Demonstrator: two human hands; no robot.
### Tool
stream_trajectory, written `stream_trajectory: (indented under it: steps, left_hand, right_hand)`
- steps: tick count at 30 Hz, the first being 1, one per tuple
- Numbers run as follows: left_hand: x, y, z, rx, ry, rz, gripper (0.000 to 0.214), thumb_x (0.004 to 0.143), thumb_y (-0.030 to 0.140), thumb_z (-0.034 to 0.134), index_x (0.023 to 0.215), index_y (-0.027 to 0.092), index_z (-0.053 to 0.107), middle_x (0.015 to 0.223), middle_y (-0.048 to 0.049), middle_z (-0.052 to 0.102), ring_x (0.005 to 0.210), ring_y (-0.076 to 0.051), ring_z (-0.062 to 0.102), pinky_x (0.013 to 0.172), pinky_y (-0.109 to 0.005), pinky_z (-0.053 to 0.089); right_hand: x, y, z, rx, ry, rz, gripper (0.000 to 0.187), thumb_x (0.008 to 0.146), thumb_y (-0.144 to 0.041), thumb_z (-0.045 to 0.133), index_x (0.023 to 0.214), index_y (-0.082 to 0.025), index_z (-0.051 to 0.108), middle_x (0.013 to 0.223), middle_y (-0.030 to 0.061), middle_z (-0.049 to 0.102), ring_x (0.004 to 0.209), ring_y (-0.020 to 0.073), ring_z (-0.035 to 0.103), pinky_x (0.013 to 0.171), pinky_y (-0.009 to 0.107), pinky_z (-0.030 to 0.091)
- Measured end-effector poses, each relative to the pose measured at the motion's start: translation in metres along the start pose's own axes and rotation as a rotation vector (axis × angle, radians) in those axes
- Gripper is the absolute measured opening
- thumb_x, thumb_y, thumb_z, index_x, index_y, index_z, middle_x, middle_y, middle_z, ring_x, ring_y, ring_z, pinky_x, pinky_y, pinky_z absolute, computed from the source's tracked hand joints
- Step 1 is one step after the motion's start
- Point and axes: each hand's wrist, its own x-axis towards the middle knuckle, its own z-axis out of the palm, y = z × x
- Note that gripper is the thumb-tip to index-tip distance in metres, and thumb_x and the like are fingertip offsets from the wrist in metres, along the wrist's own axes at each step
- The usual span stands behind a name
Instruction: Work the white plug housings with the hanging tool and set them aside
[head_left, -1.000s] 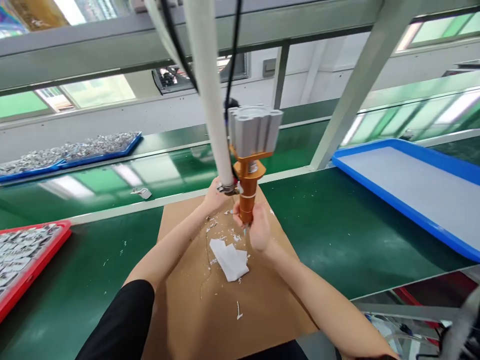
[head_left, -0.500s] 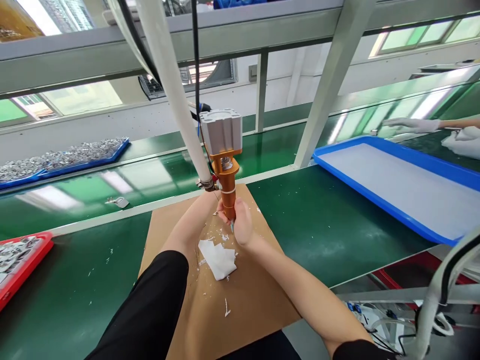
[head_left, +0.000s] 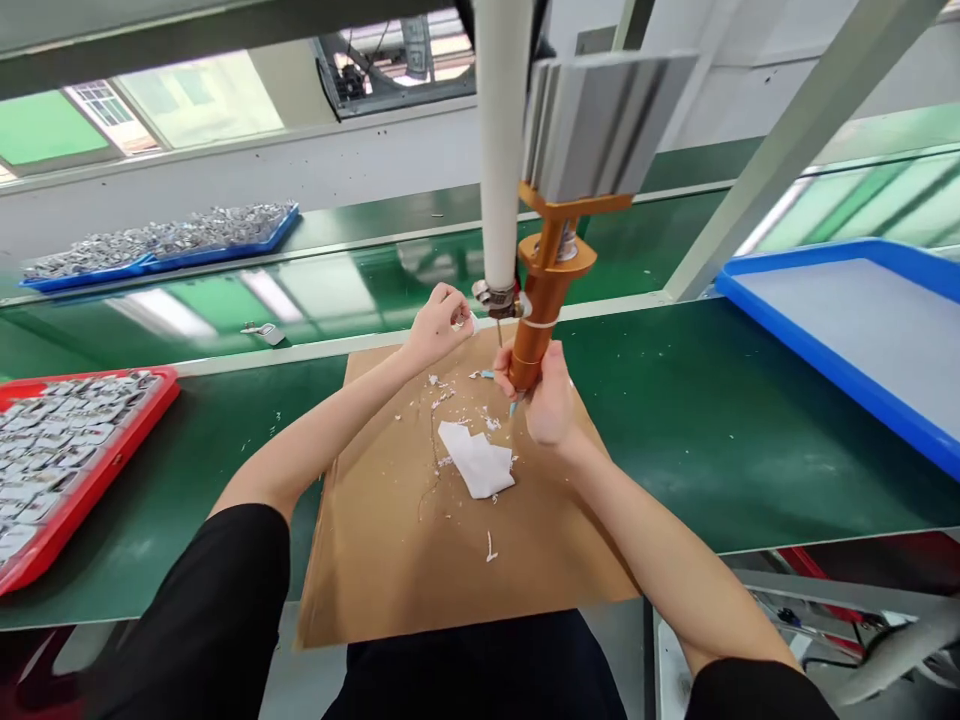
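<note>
The right hand [head_left: 546,400] wraps its grip around the lower end of an orange cylindrical metal tool barrel [head_left: 534,330], which hangs upright under a ribbed grey metal block [head_left: 600,125] and a thick white hose [head_left: 501,150]. The barrel's tip sits just above a brown cardboard sheet [head_left: 420,560] lying on the green bench [head_left: 720,430]. The left hand [head_left: 439,325] is raised just left of the hose clamp, its fingers pinched on a small pale part [head_left: 463,320]; the part is too small to make out. On the cardboard, just below the right hand, lies a crumpled white wipe [head_left: 478,462] among scattered white scraps. A red plastic tray of small grey metal pieces [head_left: 67,450] stands at the far left of the bench, a blue plastic tray [head_left: 840,330] at the right, and another blue tray heaped with metal pieces [head_left: 165,240] across the belt
</note>
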Motion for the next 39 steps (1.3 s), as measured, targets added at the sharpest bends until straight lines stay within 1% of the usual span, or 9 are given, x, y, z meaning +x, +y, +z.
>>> stream_trajectory:
  steps: [5, 11, 17, 19, 24, 27, 30, 36, 39]
  left_hand:
    - [-0.072, 0.023, -0.022, -0.146, 0.054, 0.226, 0.004, 0.079, 0.015, 0.057, 0.079, 0.018, 0.055, 0.092, -0.0041, 0.053, 0.087, -0.013, 0.057, 0.077, -0.027, 0.051]
    - [-0.125, 0.040, -0.014, -0.471, -0.033, 0.267, 0.013, 0.082, 0.013, 0.053, 0.074, 0.019, 0.046, 0.090, -0.0037, 0.052, 0.093, -0.015, 0.062, 0.077, -0.030, 0.053]
    - [-0.133, 0.043, -0.014, -0.654, -0.034, 0.169, 0.010, 0.082, 0.016, 0.052, 0.079, 0.021, 0.044, 0.080, -0.0026, 0.054, 0.085, -0.016, 0.056, 0.085, -0.038, 0.051]
    - [-0.133, 0.046, -0.015, -0.592, -0.031, 0.121, 0.007, 0.082, 0.019, 0.053, 0.088, 0.021, 0.049, 0.087, -0.0045, 0.057, 0.087, -0.017, 0.056, 0.084, -0.037, 0.049]
    - [-0.136, 0.051, -0.015, -0.250, -0.088, 0.086, 0.041, 0.078, 0.028, 0.059, 0.116, 0.020, 0.047, 0.109, -0.0077, 0.061, 0.102, -0.021, 0.056, 0.089, -0.037, 0.044]
    - [-0.140, 0.050, -0.011, -0.123, -0.169, 0.050, 0.034, 0.080, 0.034, 0.059, 0.110, 0.021, 0.051, 0.102, -0.0049, 0.065, 0.095, -0.020, 0.059, 0.083, -0.034, 0.043]
    - [-0.142, 0.049, -0.008, -0.115, -0.183, 0.043, 0.028, 0.082, 0.035, 0.058, 0.106, 0.021, 0.052, 0.098, -0.0032, 0.067, 0.095, -0.020, 0.060, 0.081, -0.033, 0.041]
    - [-0.140, 0.051, -0.007, -0.171, -0.148, 0.101, 0.030, 0.077, 0.027, 0.057, 0.106, 0.021, 0.052, 0.093, -0.0011, 0.066, 0.093, -0.019, 0.060, 0.082, -0.032, 0.040]
    - [-0.141, 0.053, -0.006, -0.183, -0.116, 0.135, 0.028, 0.076, 0.027, 0.056, 0.104, 0.021, 0.054, 0.094, -0.0019, 0.066, 0.095, -0.019, 0.059, 0.086, -0.033, 0.041]
  right_hand:
    - [0.000, 0.001, 0.000, 0.034, 0.016, 0.021, 0.060, 0.079, -0.074, 0.032, 0.073, -0.018, 0.052, 0.058, -0.0004, 0.048, 0.044, 0.0072, 0.037, 0.045, 0.024, 0.026]
    - [-0.005, -0.001, 0.002, 0.022, -0.005, 0.001, 0.056, 0.079, -0.073, 0.032, 0.076, -0.021, 0.050, 0.057, -0.0012, 0.046, 0.043, 0.0080, 0.037, 0.045, 0.025, 0.028]
    - [-0.008, -0.005, 0.007, -0.002, 0.002, 0.017, 0.055, 0.080, -0.072, 0.031, 0.073, -0.021, 0.050, 0.059, -0.0011, 0.046, 0.042, 0.0071, 0.035, 0.045, 0.025, 0.027]
    - [-0.009, -0.007, 0.009, 0.021, 0.008, 0.003, 0.052, 0.081, -0.069, 0.033, 0.073, -0.021, 0.051, 0.062, -0.0008, 0.048, 0.043, 0.0069, 0.037, 0.045, 0.025, 0.027]
    - [-0.011, -0.014, 0.013, 0.018, -0.089, 0.008, 0.054, 0.081, -0.070, 0.031, 0.082, -0.022, 0.057, 0.048, -0.0030, 0.043, 0.040, 0.0086, 0.035, 0.046, 0.026, 0.028]
    - [-0.011, -0.020, 0.014, -0.013, -0.146, 0.036, 0.063, 0.073, -0.079, 0.033, 0.085, -0.023, 0.058, 0.040, -0.0057, 0.036, 0.035, 0.0088, 0.033, 0.043, 0.026, 0.028]
    - [-0.010, -0.022, 0.015, -0.015, -0.209, 0.085, 0.064, 0.067, -0.084, 0.036, 0.074, -0.023, 0.056, 0.038, -0.0061, 0.034, 0.032, 0.0078, 0.032, 0.040, 0.025, 0.026]
    - [-0.011, -0.018, 0.014, 0.030, -0.321, 0.095, 0.055, 0.077, -0.076, 0.034, 0.084, -0.026, 0.055, 0.041, -0.0065, 0.038, 0.033, 0.0073, 0.031, 0.040, 0.025, 0.031]
    - [-0.012, -0.017, 0.015, 0.018, -0.311, 0.081, 0.049, 0.080, -0.072, 0.034, 0.084, -0.027, 0.054, 0.042, -0.0065, 0.037, 0.033, 0.0074, 0.029, 0.041, 0.024, 0.029]
